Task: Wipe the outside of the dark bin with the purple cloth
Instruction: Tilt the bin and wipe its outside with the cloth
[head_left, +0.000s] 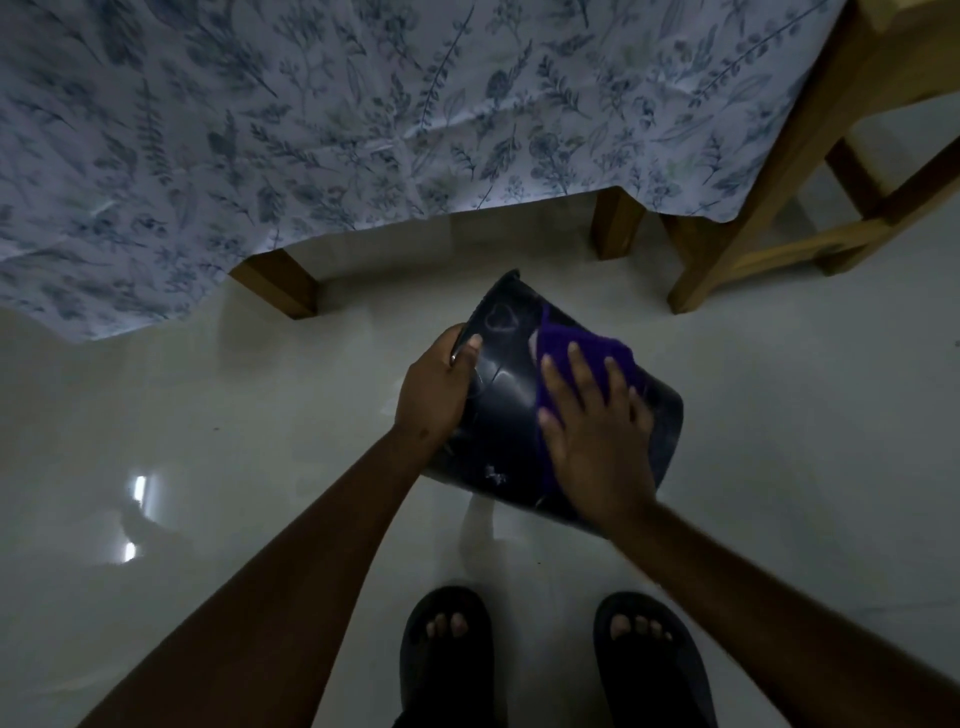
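Observation:
The dark bin (506, 395) is held tilted above the pale floor, its glossy outer wall facing me. My left hand (436, 387) grips the bin's rim on the left side, thumb over the edge. My right hand (597, 436) lies flat with fingers spread on the purple cloth (582, 348), pressing it against the right part of the bin's wall. The cloth shows beyond my fingertips and along my hand's left edge. The bin's opening is hidden from me.
A bed or table draped in a white sheet with a blue leaf print (363, 130) hangs ahead, on wooden legs (280, 286). A wooden chair frame (769, 208) stands at the right. My feet in dark sandals (447, 654) stand on the shiny tiled floor (234, 441).

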